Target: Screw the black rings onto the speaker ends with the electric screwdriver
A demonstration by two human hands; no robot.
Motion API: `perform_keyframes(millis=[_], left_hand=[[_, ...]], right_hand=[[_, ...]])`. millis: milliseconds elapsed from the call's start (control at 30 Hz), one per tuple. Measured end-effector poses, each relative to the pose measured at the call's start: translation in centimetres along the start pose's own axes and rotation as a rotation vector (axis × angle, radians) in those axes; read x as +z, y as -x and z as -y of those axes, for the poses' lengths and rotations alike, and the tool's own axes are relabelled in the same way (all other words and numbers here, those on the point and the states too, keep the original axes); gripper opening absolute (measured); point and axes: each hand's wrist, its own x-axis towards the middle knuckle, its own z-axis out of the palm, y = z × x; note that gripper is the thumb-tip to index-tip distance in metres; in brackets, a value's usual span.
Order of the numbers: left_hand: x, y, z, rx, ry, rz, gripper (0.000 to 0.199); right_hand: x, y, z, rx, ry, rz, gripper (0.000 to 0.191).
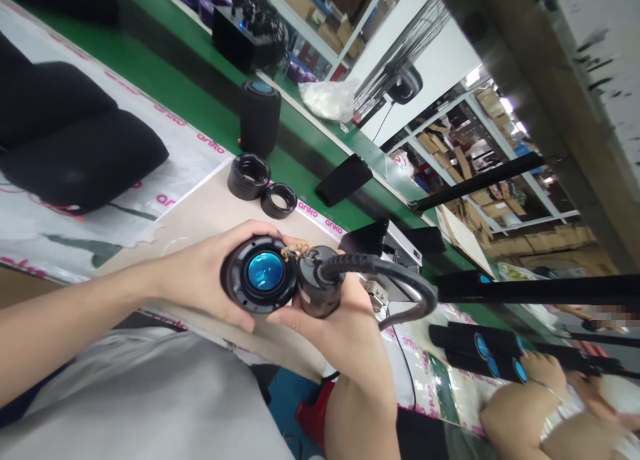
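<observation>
Through my remote head view, a person's bare left hand (200, 280) grasps a black, round-ended cylinder with a shiny blue disc (259, 277), its thumb and fingers curved around the rim. The cylinder is in front of the lap, near the edge of a green worktop (310, 157). The right hand (350, 333) grips a dark grey cylindrical tool with a thick, ribbed black cable (320, 293), close beside the cylinder.

I judge the cylinder's casing stiff, moderately weighty and perhaps slippery where smooth; the glossy disc looks delicate, so I would hold the outer sides and avoid pressing the centre. The tool seems heavier, and its springy cable may tug.

I cannot see the cylinder's underside, the tool's lower end or most of the right fingers behind it. A twisted tan loop (295, 250) at the tool's top is unclear. A co-worker's hand (545, 373) appears at far right, partly blurred.
</observation>
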Motion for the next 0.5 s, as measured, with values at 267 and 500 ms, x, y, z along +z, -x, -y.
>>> perform_keyframes(millis=[267,500], left_hand=[[-0.1,0.2,0.4,0.032,0.023,-0.006,0.101],[0.5,0.6,-0.4,-0.002,0.020,-0.067,0.097]], right_hand=[[-0.3,-0.3,1.3,0.088,0.234,-0.033,0.065],[0.4,0.2,-0.3,0.074,0.009,-0.001,0.065]])
